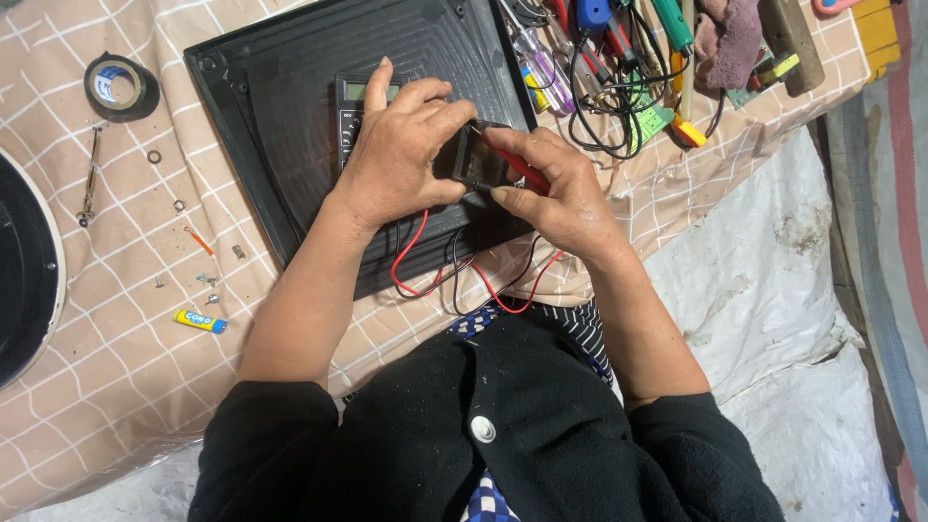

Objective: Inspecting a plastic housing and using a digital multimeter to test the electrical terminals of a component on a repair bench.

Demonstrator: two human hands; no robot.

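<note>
1. I see my left hand clenched around a small dark component, pinching it between thumb and fingers above the black ribbed panel.
2. My right hand grasps a red test probe, its tip pressed against that same component; the two hands touch.
3. Under my left hand lies a dark multimeter, its pale display peeking out above the fingers. It rests on the panel.
4. Red and black leads loop off the panel's near edge toward my lap.
5. The panel sits on a beige checked cloth. Left of it I see a roll of black tape, scattered screws and a small yellow-and-blue battery.
6. To the upper right lies a heap of screwdrivers and wires, well apart from my hands.
</note>
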